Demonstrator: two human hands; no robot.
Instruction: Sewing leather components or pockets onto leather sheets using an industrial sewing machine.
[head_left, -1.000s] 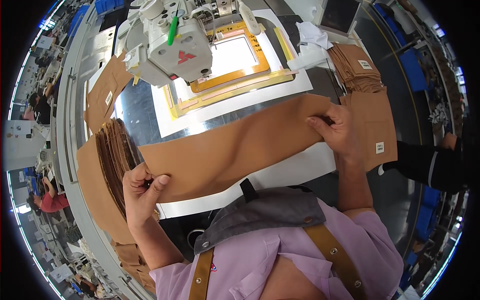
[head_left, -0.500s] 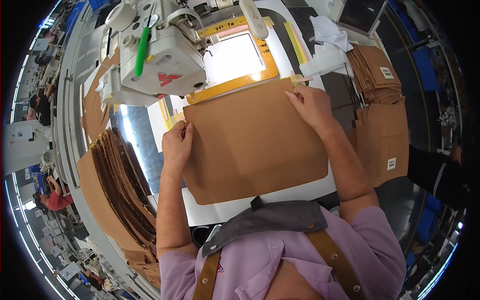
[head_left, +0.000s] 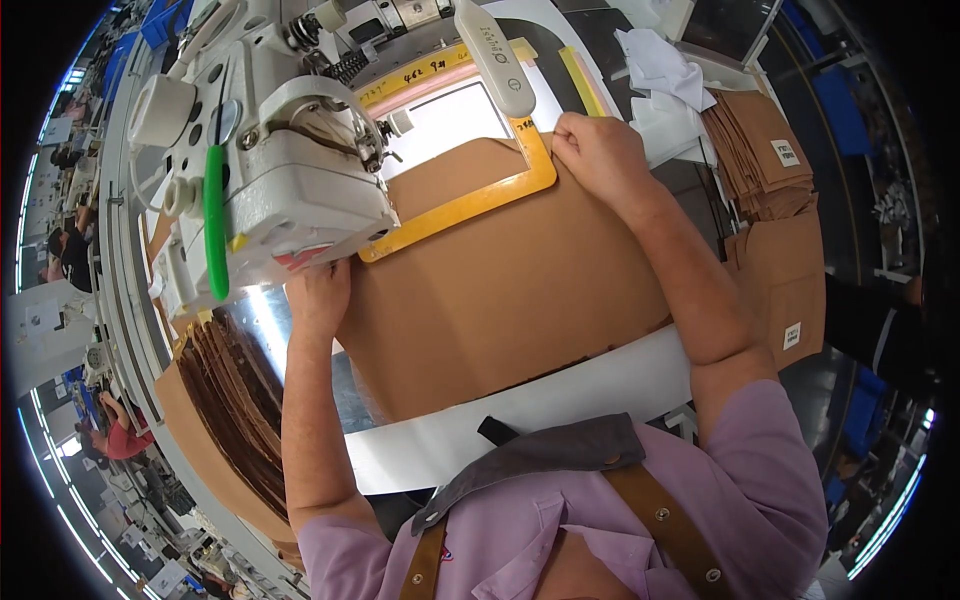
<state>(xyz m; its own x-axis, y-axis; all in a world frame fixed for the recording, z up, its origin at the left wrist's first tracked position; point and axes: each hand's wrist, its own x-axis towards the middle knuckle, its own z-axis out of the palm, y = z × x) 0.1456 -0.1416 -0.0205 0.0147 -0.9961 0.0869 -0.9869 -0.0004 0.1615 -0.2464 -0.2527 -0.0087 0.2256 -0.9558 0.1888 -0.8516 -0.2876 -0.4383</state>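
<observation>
A large brown sheet (head_left: 500,310), cloth or leather, lies flat before me, its far part under the yellow clamp frame (head_left: 450,215) of a sewing machine (head_left: 290,190). Inside the frame opening, its curved far edge shows against a bright white surface. My right hand (head_left: 600,160) is closed on the sheet's far right edge, just beside the frame's right side. At the left edge, close under the machine head, my left hand (head_left: 320,297) pinches the sheet; the machine partly hides its fingertips. A dark, rough strip runs along the near edge.
A stack of brown pieces (head_left: 225,400) stands at my left. More brown pieces with white labels (head_left: 760,160) lie at the right, beside crumpled white cloth (head_left: 660,75). A white handheld-looking device (head_left: 495,60) hangs over the frame. A green-handled tool (head_left: 215,225) is on the machine head.
Both hands have moved away from me, sliding the brown sheet under the yellow frame. Its far edge now shows inside the opening. The machine appears larger and nearer in view.
</observation>
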